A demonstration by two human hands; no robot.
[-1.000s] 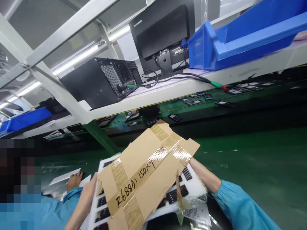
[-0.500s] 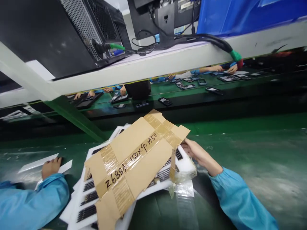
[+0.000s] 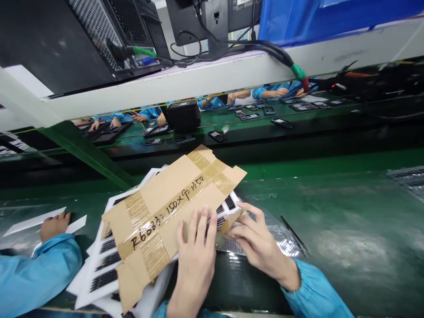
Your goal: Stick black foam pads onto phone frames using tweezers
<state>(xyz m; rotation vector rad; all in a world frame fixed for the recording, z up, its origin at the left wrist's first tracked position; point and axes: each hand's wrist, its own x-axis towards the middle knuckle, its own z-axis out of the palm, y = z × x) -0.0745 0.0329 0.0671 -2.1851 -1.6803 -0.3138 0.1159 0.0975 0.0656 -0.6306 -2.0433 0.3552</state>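
Observation:
A taped brown cardboard sheet [image 3: 179,176] with black handwriting lies tilted on stacked white foam trays [image 3: 99,282] that hold rows of thin black parts. My left hand [image 3: 198,251] rests on the lower edge of the cardboard, its fingers spread apart. At the right corner of the stack, my right hand [image 3: 256,240] has its fingers bent around the tray corner and some clear wrap. Beneath and beside it is a clear plastic tray [image 3: 281,238] on the green table.
Another person's hand [image 3: 54,226] in a blue sleeve lies by white strips at the left. A green post [image 3: 89,154] slants behind the stack. Beyond the bench are phones [image 3: 217,135], a black box [image 3: 183,117] and several people's hands. A white shelf [image 3: 198,77] crosses above.
My left hand has come into view and onto the cardboard. My right hand has moved nearer, to the front of the stack's corner. The view has shifted slightly right.

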